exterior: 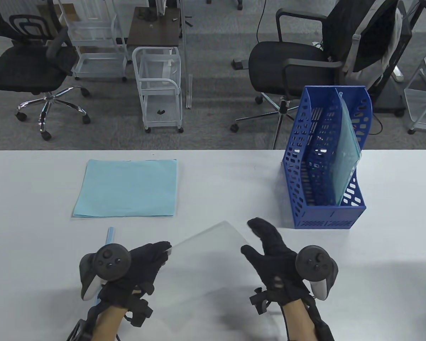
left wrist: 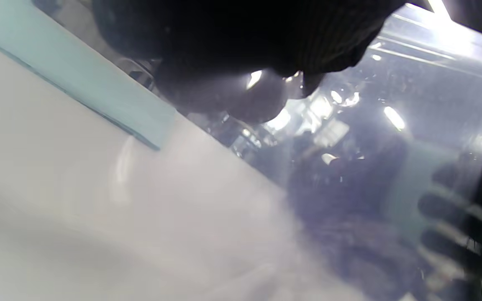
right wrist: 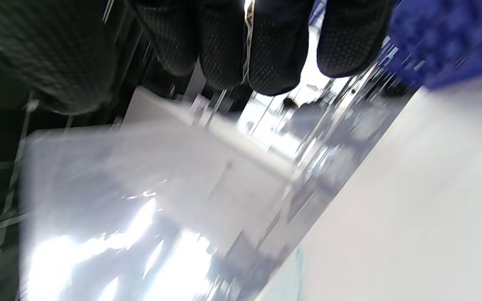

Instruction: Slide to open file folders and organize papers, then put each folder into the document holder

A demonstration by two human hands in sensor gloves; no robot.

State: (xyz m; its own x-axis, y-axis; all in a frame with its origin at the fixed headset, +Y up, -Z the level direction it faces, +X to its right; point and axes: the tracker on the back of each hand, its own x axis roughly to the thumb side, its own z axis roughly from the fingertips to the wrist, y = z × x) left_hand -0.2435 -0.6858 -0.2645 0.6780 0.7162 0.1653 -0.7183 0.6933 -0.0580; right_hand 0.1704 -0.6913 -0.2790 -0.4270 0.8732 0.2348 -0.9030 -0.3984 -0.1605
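Note:
A clear file folder (exterior: pixel 213 245) is lifted off the white table (exterior: pixel 234 170), tilted. My left hand (exterior: pixel 165 248) pinches its left corner; the left wrist view shows the dark fingers (left wrist: pixel 241 42) over the clear sheet (left wrist: pixel 391 104). At the folder's right edge my right hand (exterior: pixel 250 236) is spread, thumb apart from straight fingers (right wrist: pixel 266 42). I cannot tell whether it touches the folder (right wrist: pixel 140 188). A light-blue paper stack (exterior: pixel 126 188) lies flat at the left. The blue document holder (exterior: pixel 326 160) stands at the right with a greenish folder (exterior: pixel 348 160) in its right compartment.
A thin light-blue slide bar (exterior: pixel 110 236) lies on the table by my left hand and runs under it. Office chairs (exterior: pixel 298 60) and white wire carts (exterior: pixel 159 88) stand on the floor beyond the table's far edge.

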